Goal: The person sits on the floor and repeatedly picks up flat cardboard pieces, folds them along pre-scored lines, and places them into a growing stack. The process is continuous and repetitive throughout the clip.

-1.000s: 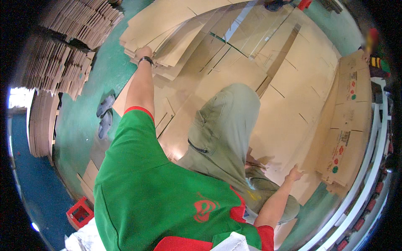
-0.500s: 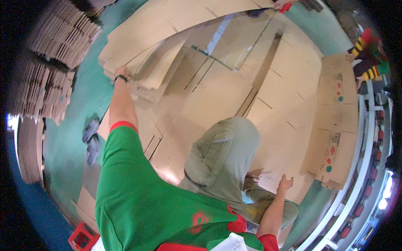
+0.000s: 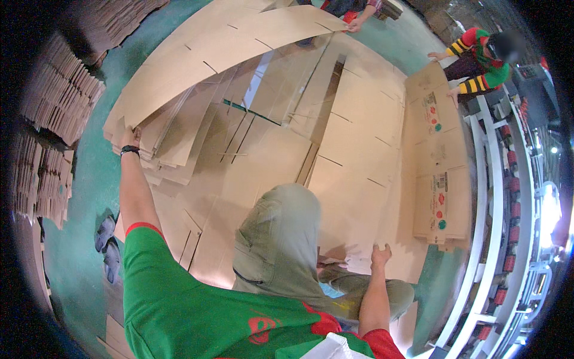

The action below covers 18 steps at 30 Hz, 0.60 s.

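A long, slotted cardboard sheet [image 3: 197, 60] arches across the far side, raised off the stacked pieces beneath. My left hand [image 3: 133, 137] reaches out and is closed on its near left corner. At the sheet's far right end, a co-worker's hand [image 3: 357, 24] grips it. My right hand [image 3: 380, 255] is beside my bent knee, over flat cardboard [image 3: 359, 173]; its thumb and fingers are apart and nothing is in them. Loose cardboard pieces with narrow slots [image 3: 251, 161] lie in front of me, around my knee [image 3: 281, 221].
Folded cardboard piles [image 3: 60, 90] stand at the left, near dark slippers [image 3: 109, 248] on the green floor. At the right, another person [image 3: 478, 60] touches a printed cardboard stack [image 3: 441, 173]. Beyond it runs a white-railed roller conveyor [image 3: 484, 221].
The view has shifted, so most things appear farther left and lower. My left hand keeps its hold on the sheet. More of both co-workers shows now.
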Available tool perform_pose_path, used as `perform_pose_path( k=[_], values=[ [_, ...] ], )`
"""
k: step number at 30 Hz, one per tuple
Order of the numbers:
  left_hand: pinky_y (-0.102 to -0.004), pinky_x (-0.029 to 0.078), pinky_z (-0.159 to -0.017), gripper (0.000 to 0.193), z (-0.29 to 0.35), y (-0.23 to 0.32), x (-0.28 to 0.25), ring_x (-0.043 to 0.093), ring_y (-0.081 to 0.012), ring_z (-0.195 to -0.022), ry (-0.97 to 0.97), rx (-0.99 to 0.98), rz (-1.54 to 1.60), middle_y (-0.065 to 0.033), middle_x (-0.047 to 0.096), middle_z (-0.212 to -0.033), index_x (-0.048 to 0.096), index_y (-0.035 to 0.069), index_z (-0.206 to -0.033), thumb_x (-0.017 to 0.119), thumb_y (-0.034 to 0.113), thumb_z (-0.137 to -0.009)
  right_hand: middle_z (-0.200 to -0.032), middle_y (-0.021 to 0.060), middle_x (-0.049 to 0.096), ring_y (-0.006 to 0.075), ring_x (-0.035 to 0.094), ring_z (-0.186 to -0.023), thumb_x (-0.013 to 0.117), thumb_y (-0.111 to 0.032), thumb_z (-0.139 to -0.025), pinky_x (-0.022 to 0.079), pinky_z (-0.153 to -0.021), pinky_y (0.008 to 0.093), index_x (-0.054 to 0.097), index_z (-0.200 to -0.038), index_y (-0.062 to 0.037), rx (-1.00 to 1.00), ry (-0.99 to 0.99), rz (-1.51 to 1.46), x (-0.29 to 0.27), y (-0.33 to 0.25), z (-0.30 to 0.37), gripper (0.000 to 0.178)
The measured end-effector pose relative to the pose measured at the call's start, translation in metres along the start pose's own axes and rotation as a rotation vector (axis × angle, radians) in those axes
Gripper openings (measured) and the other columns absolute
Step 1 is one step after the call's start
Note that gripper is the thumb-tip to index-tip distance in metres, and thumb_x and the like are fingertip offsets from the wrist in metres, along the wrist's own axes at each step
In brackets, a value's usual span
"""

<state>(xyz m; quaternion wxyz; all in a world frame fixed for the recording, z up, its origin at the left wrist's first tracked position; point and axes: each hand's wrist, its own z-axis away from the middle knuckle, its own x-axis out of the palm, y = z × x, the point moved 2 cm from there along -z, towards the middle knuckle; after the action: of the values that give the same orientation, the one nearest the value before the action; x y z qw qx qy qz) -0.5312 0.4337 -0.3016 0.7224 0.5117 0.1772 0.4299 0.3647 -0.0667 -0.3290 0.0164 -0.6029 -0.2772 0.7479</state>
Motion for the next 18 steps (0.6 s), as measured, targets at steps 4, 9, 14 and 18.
perform_pose_path(
  k=[4,9,14,18],
  values=[
    [-0.0354,0.059,-0.069,0.021,0.079,0.047,0.028,0.062,-0.0244,-0.087,-0.301,0.011,0.389,-0.0149,0.059,-0.1,0.049,0.0,-0.113,0.049,0.009,-0.094,-0.133,0.0252,0.05,0.0383,0.043,-0.129,0.069,-0.023,-0.082,0.038,-0.105,0.0458,0.046,-0.135,0.003,-0.181,-0.076,-0.126,0.002,-0.049,0.01,0.063],
    [-0.0429,0.054,-0.093,0.02,0.262,0.061,0.038,0.061,-0.031,-0.1,-0.69,-0.021,0.446,-0.0185,0.06,-0.107,0.052,-0.005,-0.107,0.045,0.01,-0.096,-0.132,0.023,0.053,0.0305,0.056,-0.118,0.065,-0.018,-0.087,0.046,-0.096,0.0374,0.045,-0.136,0.0015,-0.344,-0.464,-0.64,-0.017,-0.19,0.074,0.056],
    [-0.0389,0.051,-0.091,0.014,0.487,0.001,0.081,0.063,-0.0264,-0.1,-1.11,-0.232,0.255,-0.0129,0.064,-0.104,0.06,0.001,-0.101,0.056,0.009,-0.089,-0.13,0.0166,0.055,0.0264,0.059,-0.109,0.06,-0.043,-0.092,0.049,-0.09,0.039,0.037,-0.141,0.0001,-0.387,-0.976,-1.152,-0.069,-0.309,0.166,0.069],
    [-0.0281,0.047,-0.075,0.011,0.636,-0.058,0.112,0.058,-0.0123,-0.084,-1.346,-0.27,0.2,-0.0026,0.065,-0.095,0.063,0.006,-0.098,0.063,0.007,-0.087,-0.126,0.015,0.057,0.024,0.06,-0.106,0.064,-0.042,-0.09,0.051,-0.085,0.0385,0.041,-0.136,0.0003,-0.175,-1.136,-1.405,-0.109,-0.337,0.156,0.066]
  ],
)
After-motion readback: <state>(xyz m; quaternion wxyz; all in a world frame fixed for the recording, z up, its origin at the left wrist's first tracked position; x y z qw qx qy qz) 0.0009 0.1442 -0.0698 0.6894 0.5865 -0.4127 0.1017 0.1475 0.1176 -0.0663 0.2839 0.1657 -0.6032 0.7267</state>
